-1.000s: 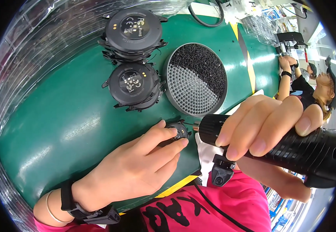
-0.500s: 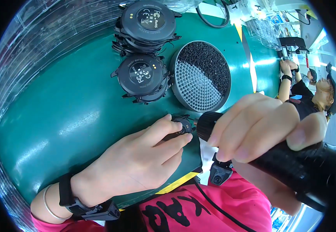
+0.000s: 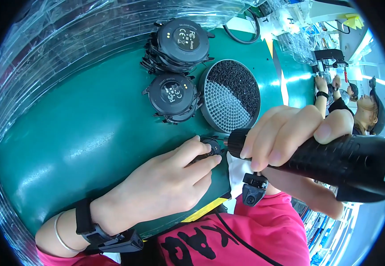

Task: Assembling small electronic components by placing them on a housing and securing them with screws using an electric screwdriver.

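Note:
My left hand (image 3: 170, 177) pinches a small black smartwatch body (image 3: 212, 145) against the green mat, its fingers closed along the sides. My right hand (image 3: 290, 137) is wrapped round a thick black electric screwdriver (image 3: 334, 162), held sideways. The driver's thin bit meets the edge of the watch; whether it sits in a screw is too small to tell. Just beyond the hands stands a round grey tray (image 3: 228, 106) with a dimpled floor, partly covered by tiny black screws (image 3: 239, 82). Stacked smartwatch bodies (image 3: 173, 95) lie face down left of it.
A taller stack of smartwatch bodies (image 3: 183, 42) stands farther back. Clear plastic trays (image 3: 59, 57) line the far left edge. A black cable loop (image 3: 242, 37) and plastic bags (image 3: 294, 42) lie at the back. Another person (image 3: 365, 111) works on the right.
The screwdriver has levelled out, its rear end rising, and its bit now reaches the watch. The stacks and screw tray appear slightly shifted in view. My left hand keeps its pinch.

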{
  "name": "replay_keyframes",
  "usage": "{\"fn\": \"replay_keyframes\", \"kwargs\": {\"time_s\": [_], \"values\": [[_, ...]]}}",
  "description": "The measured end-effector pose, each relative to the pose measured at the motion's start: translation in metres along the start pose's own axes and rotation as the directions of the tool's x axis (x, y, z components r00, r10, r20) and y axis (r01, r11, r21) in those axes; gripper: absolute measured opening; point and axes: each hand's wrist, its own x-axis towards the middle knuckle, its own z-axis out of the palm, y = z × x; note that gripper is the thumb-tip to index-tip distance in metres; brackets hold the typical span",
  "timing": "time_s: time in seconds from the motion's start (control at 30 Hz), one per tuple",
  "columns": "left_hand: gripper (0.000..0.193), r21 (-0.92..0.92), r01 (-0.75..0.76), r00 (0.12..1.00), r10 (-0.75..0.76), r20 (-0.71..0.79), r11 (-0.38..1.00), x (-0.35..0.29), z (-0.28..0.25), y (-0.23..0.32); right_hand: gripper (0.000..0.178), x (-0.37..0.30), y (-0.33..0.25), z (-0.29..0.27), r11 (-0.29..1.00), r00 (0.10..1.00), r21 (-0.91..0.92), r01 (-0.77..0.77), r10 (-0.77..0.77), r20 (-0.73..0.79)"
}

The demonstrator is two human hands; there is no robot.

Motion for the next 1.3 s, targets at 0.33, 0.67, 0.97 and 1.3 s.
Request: {"fn": "replay_keyframes", "kwargs": {"time_s": [0.33,0.67,0.97,1.3], "values": [[0.017,0.026,-0.028,0.999,0.027,0.036,0.999,-0.001,-0.001,-0.002,0.07,0.004,-0.003,-0.004,0.998,0.997,-0.039,-0.047,0.05,0.059],[0.014,0.055,-0.071,0.997,0.068,0.046,0.996,-0.001,0.0,-0.003,0.068,0.002,0.006,0.0,0.999,0.999,0.025,0.033,-0.033,-0.005],[0.017,0.032,0.047,0.997,-0.049,0.059,0.998,0.0,-0.004,-0.002,0.08,0.001,-0.003,-0.025,0.988,0.928,-0.102,0.119,-0.147,-0.341],[0.024,0.123,0.133,0.989,-0.139,0.044,0.984,0.005,-0.007,0.001,0.086,-0.006,0.0,-0.038,0.99,0.934,-0.143,0.013,-0.063,-0.352]]}}
